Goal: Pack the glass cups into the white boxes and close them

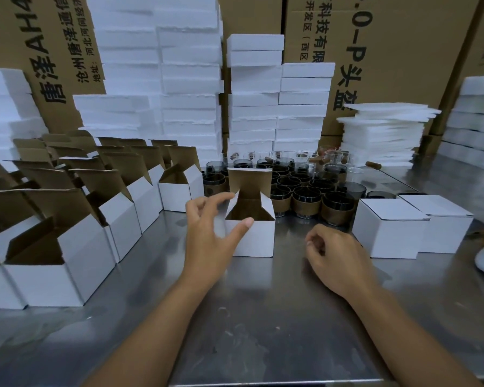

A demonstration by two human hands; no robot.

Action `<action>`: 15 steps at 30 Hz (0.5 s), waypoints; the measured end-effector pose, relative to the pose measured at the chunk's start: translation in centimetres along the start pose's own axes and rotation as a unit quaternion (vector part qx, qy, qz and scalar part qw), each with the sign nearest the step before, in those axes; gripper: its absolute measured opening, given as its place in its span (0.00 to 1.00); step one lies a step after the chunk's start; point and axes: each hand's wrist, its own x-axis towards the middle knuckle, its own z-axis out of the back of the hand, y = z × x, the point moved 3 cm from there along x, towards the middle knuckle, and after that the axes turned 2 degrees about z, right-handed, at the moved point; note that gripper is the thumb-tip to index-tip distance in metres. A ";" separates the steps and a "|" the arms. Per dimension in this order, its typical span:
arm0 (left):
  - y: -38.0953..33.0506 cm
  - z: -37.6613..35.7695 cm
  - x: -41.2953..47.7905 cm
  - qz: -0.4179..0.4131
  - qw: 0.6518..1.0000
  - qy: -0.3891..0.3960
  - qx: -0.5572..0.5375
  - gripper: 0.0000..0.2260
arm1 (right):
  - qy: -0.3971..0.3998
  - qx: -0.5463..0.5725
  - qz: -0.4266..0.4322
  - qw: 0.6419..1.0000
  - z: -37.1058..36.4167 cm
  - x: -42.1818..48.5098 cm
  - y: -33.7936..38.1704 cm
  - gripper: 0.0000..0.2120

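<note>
The open white box point(253, 238) is empty, with the left hand point(207, 238) spread at its left rim. The right hand point(336, 258) is loosely curled and holds nothing.

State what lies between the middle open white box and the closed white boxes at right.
Head view: bare steel table, with the empty right hand loosely curled there.

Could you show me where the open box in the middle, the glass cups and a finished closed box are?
open box point(259, 241): head view, its white front wall.
glass cups point(305, 208): head view, brown sleeve of a front cup.
closed box point(386, 237): head view, its front face.
</note>
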 end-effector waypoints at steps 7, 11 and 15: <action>1.5 -1.7 0.5 0.132 0.973 0.123 -0.146 0.31 | -0.031 0.230 0.017 0.973 0.4 -0.3 0.8 0.15; 1.7 -2.5 0.5 0.129 0.969 0.141 -0.159 0.24 | 0.062 0.345 0.030 0.936 -0.2 -0.4 2.2 0.30; 1.1 -2.6 0.5 0.118 0.960 0.177 -0.184 0.24 | 0.112 0.401 0.027 0.909 -0.6 -0.4 2.5 0.33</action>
